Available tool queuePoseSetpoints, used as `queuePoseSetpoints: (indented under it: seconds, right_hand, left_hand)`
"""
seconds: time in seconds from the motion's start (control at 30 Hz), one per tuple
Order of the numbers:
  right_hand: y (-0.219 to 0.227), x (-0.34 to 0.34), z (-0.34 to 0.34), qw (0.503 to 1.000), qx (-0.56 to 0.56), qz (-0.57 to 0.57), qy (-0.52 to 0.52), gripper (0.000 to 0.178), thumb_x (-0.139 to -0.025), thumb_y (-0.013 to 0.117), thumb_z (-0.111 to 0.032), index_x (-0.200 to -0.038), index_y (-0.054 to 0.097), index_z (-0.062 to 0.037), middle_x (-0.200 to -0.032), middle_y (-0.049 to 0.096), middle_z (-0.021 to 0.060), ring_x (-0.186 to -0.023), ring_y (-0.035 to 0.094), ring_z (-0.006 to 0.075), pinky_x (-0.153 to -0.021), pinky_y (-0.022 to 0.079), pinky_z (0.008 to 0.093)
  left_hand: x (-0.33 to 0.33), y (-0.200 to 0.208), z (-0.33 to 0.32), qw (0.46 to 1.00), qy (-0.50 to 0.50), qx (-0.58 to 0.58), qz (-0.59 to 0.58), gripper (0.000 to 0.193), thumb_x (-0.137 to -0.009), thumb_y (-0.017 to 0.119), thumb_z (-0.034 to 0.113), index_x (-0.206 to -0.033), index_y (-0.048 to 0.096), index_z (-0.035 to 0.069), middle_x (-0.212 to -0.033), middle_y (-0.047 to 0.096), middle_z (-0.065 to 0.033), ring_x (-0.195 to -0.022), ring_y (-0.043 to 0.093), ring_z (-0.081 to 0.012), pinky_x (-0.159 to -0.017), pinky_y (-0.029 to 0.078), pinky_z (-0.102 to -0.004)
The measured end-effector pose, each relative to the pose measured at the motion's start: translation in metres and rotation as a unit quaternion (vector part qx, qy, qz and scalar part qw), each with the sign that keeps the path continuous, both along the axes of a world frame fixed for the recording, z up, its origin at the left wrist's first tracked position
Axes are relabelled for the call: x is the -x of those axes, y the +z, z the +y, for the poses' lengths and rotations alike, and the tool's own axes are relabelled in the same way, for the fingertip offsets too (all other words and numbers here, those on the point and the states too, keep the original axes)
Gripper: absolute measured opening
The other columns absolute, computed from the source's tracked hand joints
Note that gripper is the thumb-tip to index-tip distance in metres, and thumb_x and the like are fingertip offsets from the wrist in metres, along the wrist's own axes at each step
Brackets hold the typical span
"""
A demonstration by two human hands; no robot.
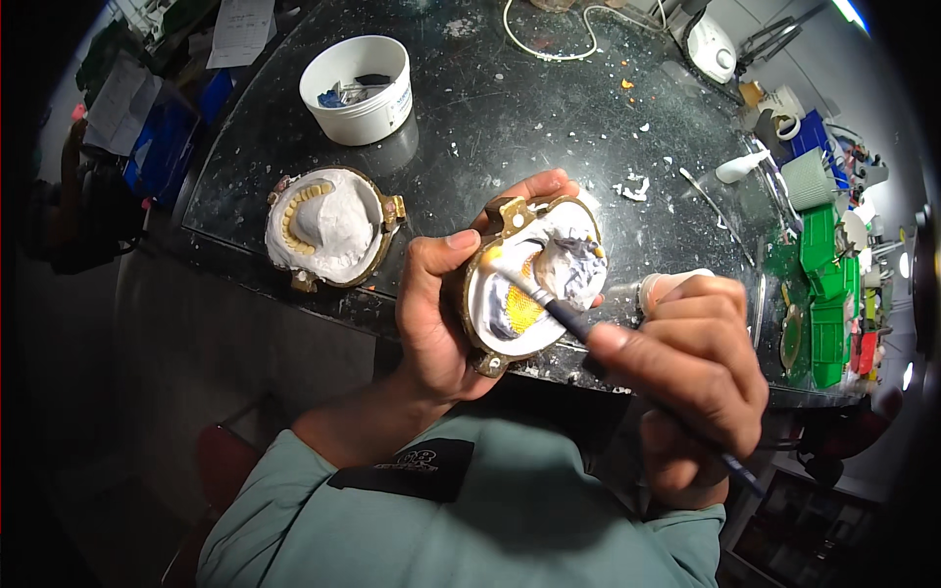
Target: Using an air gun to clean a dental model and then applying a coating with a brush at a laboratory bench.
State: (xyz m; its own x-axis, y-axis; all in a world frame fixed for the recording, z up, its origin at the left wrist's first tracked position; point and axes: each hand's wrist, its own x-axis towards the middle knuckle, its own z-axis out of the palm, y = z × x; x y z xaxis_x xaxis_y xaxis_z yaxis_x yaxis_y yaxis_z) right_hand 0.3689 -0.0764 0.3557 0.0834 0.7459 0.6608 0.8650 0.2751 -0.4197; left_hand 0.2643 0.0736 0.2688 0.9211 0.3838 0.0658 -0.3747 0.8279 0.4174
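Note:
My left hand (431, 309) is closed around a brass-coloured dental flask half (495, 361), tilted up above the table's front edge. White plaster (573, 274) fills it, with a grey-white mould surface and a yellow mesh (521, 314) set in it. My right hand (701, 358) grips a dark-handled brush (564, 316), whose pale, blurred tip lies over the plaster near the upper left of the mould. To the left, a second flask half (338, 235) rests on the table. Its plaster holds a curved row of yellowish teeth (292, 223).
Behind the second flask half stands a white tub (358, 122) with scraps inside. A small cup of pinkish content (662, 289) sits partly behind my right hand. A thin tool (714, 206), a white dropper bottle (742, 167) and green bins (828, 294) are at the right. Plaster crumbs (635, 186) litter the black tabletop.

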Motion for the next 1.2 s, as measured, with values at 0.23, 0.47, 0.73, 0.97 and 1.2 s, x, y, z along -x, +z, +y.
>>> queuePoseSetpoints:
  seconds: [0.23, 0.47, 0.73, 0.97, 1.2]
  right_hand:
    - [-0.003, -0.010, 0.002, 0.998, -0.058, 0.012, 0.001, 0.057, -0.106, 0.042, -0.046, -0.099, 0.075, -0.0002, -0.070, 0.059, 0.0036, -0.061, 0.053, 0.0171, -0.071, 0.043, 0.0381]
    - [0.001, -0.016, 0.000, 0.997, -0.035, 0.018, 0.069, 0.077, -0.103, 0.038, -0.067, -0.092, 0.074, 0.0001, -0.068, 0.057, 0.0032, -0.060, 0.050, 0.0166, -0.068, 0.039, 0.0367]
    - [-0.006, -0.012, 0.000, 0.999, -0.021, 0.035, -0.029, 0.071, -0.104, 0.041, -0.061, -0.097, 0.074, 0.0017, -0.070, 0.062, 0.0060, -0.063, 0.056, 0.0186, -0.075, 0.044, 0.0390]
    - [-0.003, -0.022, -0.009, 0.993, -0.043, 0.103, 0.035, 0.051, -0.100, 0.047, -0.044, -0.100, 0.071, 0.0013, -0.072, 0.060, 0.0057, -0.065, 0.053, 0.0186, -0.074, 0.042, 0.0395]
    - [-0.013, -0.012, -0.013, 0.996, -0.064, -0.019, -0.065, 0.049, -0.102, 0.055, -0.044, -0.113, 0.070, 0.0007, -0.087, 0.065, 0.0068, -0.075, 0.059, 0.0214, -0.080, 0.050, 0.0433]
  left_hand:
    - [0.000, 0.004, -0.006, 0.998, 0.048, -0.037, 0.013, 0.090, -0.090, 0.048, 0.049, -0.158, 0.023, -0.006, -0.159, 0.038, -0.0169, -0.139, 0.048, -0.0388, -0.108, 0.048, -0.0606]
    - [0.001, 0.004, -0.008, 0.990, 0.093, -0.097, 0.030, 0.091, -0.087, 0.050, 0.048, -0.155, 0.027, -0.007, -0.155, 0.041, -0.0186, -0.134, 0.053, -0.0362, -0.105, 0.051, -0.0535]
    - [0.002, 0.003, -0.007, 0.989, 0.085, -0.114, 0.035, 0.094, -0.086, 0.051, 0.049, -0.156, 0.026, -0.008, -0.156, 0.042, -0.0204, -0.135, 0.053, -0.0369, -0.106, 0.050, -0.0530]
    - [0.002, 0.005, -0.007, 0.998, 0.058, -0.040, 0.008, 0.087, -0.091, 0.043, 0.049, -0.156, 0.027, -0.008, -0.156, 0.041, -0.0217, -0.141, 0.046, -0.0402, -0.113, 0.044, -0.0579]
    - [0.004, 0.002, 0.003, 0.988, -0.034, 0.145, 0.039, 0.076, -0.100, 0.037, 0.051, -0.155, 0.035, -0.002, -0.148, 0.051, -0.0228, -0.130, 0.057, -0.0396, -0.107, 0.047, -0.0617]
